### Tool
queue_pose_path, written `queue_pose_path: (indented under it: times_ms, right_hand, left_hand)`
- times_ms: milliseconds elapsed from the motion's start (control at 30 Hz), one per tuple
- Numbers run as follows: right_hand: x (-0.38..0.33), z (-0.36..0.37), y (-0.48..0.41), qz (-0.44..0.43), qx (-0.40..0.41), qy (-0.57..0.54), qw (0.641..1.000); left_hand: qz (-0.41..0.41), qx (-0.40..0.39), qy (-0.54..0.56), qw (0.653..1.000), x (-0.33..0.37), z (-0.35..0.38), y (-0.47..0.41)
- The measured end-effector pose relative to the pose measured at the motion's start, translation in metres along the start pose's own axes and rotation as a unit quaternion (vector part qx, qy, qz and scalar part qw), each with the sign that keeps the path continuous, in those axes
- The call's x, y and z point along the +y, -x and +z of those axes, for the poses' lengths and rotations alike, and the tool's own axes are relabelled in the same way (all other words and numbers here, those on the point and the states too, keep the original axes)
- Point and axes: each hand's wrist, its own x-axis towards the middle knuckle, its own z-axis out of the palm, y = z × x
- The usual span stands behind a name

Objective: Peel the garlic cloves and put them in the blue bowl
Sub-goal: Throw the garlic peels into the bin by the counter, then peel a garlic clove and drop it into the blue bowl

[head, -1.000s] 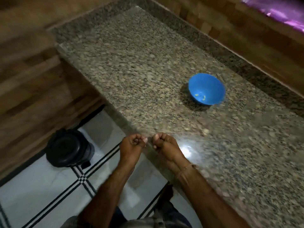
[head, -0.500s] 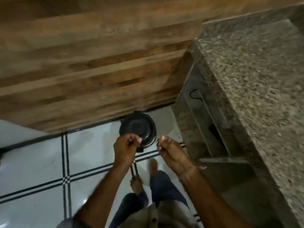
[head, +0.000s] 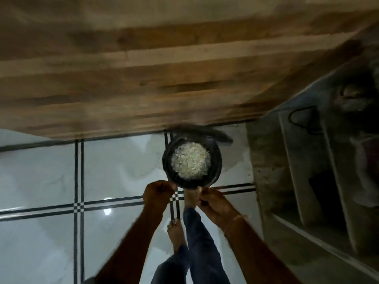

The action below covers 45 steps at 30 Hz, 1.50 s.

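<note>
The left grip point(head: 158, 193) is curled into a fist and the right grip point(head: 212, 201) has its fingertips bunched together. Blur hides whether either one pinches a garlic clove. Both hover just near of a round black bin point(head: 167, 162) on the white tiled floor point(head: 41, 177). The bin's lid point(head: 207, 133) is raised, and pale peelings point(head: 189, 160) are heaped inside. A bare foot point(head: 189, 198) is at its near edge. The counter point(head: 266, 160) side stands to the right.

Dark blue trousers point(head: 203, 251), 2 bare feet point(head: 176, 234), and a thin wrist band point(head: 235, 219) behind the right hand point(head: 213, 202).
</note>
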Motion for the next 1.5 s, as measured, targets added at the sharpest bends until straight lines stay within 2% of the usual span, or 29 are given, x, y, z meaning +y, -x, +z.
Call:
queue_pose_path:
  times_ms: [100,200,233,267,333,400,433,500,567,633,667,700,733,800,833,867,900,967,1033,1100,1167,1267,1333,1400,1500]
  right_hand:
    - [0.004,-0.005,-0.072,0.023,0.036,-0.018,0.999]
    - [0.002,-0.007,-0.139,0.022,0.07,-0.093,0.993]
    - [-0.001,-0.006,-0.154,0.015,0.074,-0.112,0.991]
    - [-0.005,-0.003,-0.164,0.01,0.072,-0.122,0.99]
    - [-0.006,-0.008,-0.189,0.029,0.075,-0.115,0.99]
    - [-0.007,-0.016,-0.203,0.038,0.077,-0.101,0.991]
    - [-0.004,-0.017,-0.206,0.031,0.081,-0.072,0.994]
    - [0.0,-0.011,-0.199,0.024,0.103,-0.041,0.993]
    - [-0.002,0.004,-0.186,0.032,0.13,-0.052,0.99]
    - [-0.015,0.025,-0.177,0.014,0.127,-0.092,0.988]
    - [-0.022,0.03,-0.173,0.015,0.096,-0.121,0.988]
    - [-0.03,0.037,-0.162,0.019,0.053,-0.186,0.981]
    - [-0.029,0.04,-0.157,0.002,0.061,-0.21,0.976]
    - [-0.023,0.035,-0.139,-0.026,0.052,-0.14,0.989]
    - [-0.018,0.032,-0.125,-0.026,0.037,-0.091,0.995]
    - [-0.018,0.027,-0.109,-0.023,0.015,-0.066,0.997]
    - [-0.021,0.022,-0.096,-0.028,-0.004,-0.061,0.998]
    - [-0.04,0.014,-0.052,-0.077,-0.025,-0.097,0.992]
    - [-0.06,0.005,0.005,-0.139,-0.011,-0.098,0.985]
    - [-0.062,-0.006,0.069,-0.202,0.036,-0.022,0.978]
    - [-0.052,-0.022,0.125,-0.28,0.087,0.068,0.954]
    - [-0.024,-0.058,0.205,-0.354,0.157,0.184,0.903]
    - [-0.003,-0.087,0.25,-0.398,0.215,0.273,0.849]
    - [0.014,-0.117,0.291,-0.427,0.26,0.303,0.811]
    - [0.037,-0.17,0.346,-0.455,0.311,0.273,0.789]
  left_hand:
    - [-0.083,-0.01,0.007,0.996,-0.035,0.042,-0.069]
    - [-0.132,0.024,0.028,0.991,-0.052,0.088,-0.132]
    - [-0.138,0.012,0.011,0.99,-0.047,0.098,-0.145]
    - [-0.152,0.003,0.026,0.988,-0.044,0.107,-0.155]
    - [-0.189,-0.03,0.143,0.971,-0.045,0.123,-0.174]
    - [-0.181,-0.041,0.149,0.971,-0.049,0.132,-0.185]
    - [-0.167,-0.049,0.133,0.976,-0.052,0.134,-0.186]
    - [-0.17,-0.05,0.188,0.966,-0.051,0.142,-0.183]
    - [-0.162,-0.063,0.181,0.968,-0.039,0.15,-0.164]
    - [-0.129,-0.084,0.1,0.983,-0.049,0.158,-0.16]
    - [-0.114,-0.097,0.068,0.986,-0.057,0.157,-0.166]
    - [-0.119,-0.106,0.05,0.986,-0.054,0.154,-0.164]
    - [-0.151,-0.105,0.065,0.981,-0.04,0.149,-0.156]
    - [-0.157,-0.155,0.063,0.973,-0.009,0.144,-0.125]
    - [-0.159,-0.135,0.08,0.975,0.003,0.145,-0.11]
    - [-0.14,-0.121,0.053,0.981,0.012,0.148,-0.093]
    - [-0.066,-0.125,-0.014,0.99,0.013,0.147,-0.082]
    - [0.034,-0.085,-0.181,0.979,0.011,0.131,-0.069]
    - [0.022,-0.121,-0.224,0.967,0.027,0.11,-0.04]
    - [0.059,-0.138,-0.225,0.963,0.055,0.096,0.013]
    - [0.177,-0.121,-0.249,0.945,0.084,0.085,0.085]
    - [0.307,-0.127,-0.241,0.912,0.103,0.081,0.192]
    - [0.367,-0.151,-0.249,0.884,0.101,0.087,0.248]
    - [0.417,-0.186,-0.277,0.845,0.094,0.098,0.295]
    - [0.481,-0.227,-0.293,0.795,0.085,0.131,0.357]
